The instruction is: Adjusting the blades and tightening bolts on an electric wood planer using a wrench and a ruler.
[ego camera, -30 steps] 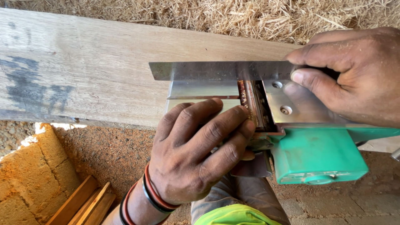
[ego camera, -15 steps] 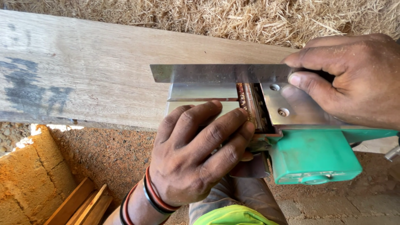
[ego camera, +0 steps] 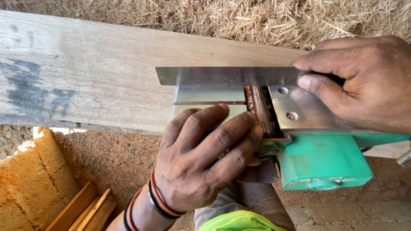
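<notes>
A green electric planer (ego camera: 325, 160) lies upside down on a wide wooden plank (ego camera: 98, 81), its shiny metal sole plate (ego camera: 308, 111) facing up. A thin steel ruler (ego camera: 222, 75) stands on edge along the sole's far side. My right hand (ego camera: 364, 81) pinches the ruler's right end and presses on the sole. My left hand (ego camera: 205, 158) lies over the front part of the sole, fingertips resting beside the brown cutter drum (ego camera: 256, 105) in the slot. Bangles ring my left wrist.
Dry straw (ego camera: 239, 19) covers the ground beyond the plank. Below the plank at left sit a yellowish stone block (ego camera: 34, 184) and several short wooden strips (ego camera: 85, 209) on sandy soil. My knee in grey cloth shows at the bottom.
The view has drifted slightly; my left fingers have crept a little nearer the cutter drum. The ruler and right hand stay in the same grip.
</notes>
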